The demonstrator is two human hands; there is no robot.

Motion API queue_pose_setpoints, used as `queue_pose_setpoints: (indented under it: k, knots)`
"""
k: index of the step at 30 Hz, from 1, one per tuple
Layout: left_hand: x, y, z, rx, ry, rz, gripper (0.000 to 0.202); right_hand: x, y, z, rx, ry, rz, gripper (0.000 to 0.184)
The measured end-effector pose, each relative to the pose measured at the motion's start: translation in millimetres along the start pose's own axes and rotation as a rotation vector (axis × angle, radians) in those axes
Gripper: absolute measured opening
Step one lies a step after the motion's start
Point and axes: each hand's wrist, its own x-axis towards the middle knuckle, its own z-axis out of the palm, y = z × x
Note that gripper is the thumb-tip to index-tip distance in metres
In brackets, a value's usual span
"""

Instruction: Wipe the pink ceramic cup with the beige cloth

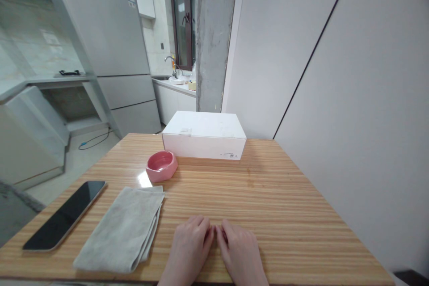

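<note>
My left hand [192, 243] rests on the wooden table near its front edge, its fingers curled under and closed. Beside it lies my right hand [238, 246], closed in the same way, with the two thumbs almost touching. Neither hand shows anything held. A folded grey-green cloth [120, 228] is just left of my left hand. Farther left, a smartphone [67, 216] lies with its dark screen up. Beyond the cloth stands a pink bowl [161, 167] with a faceted outside and nothing visible inside.
A closed white box [204, 136] sits at the table's [284, 214] far side, behind the bowl. A pale wall [362, 98] borders the right side. At the back left are a grey fridge [110, 31] and a sink tap [172, 65].
</note>
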Motion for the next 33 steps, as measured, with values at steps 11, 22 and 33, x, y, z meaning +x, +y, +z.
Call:
queue_pose_setpoints:
  k: [11,22,33]
  knots:
    - [-0.5,-0.7,0.0,0.005,0.028,0.006,0.022,2.1,-2.0,-3.2,0.012,0.023,-0.011,0.035]
    - [0.4,-1.0,-2.8,-0.011,0.005,-0.003,0.022,1.9,-1.5,-3.3,0.012,0.008,-0.006,0.037]
    - [3.7,-6.6,-51.9,-0.382,-0.029,0.054,0.005,2.4,-0.9,-2.3,0.008,0.048,-0.023,0.041]
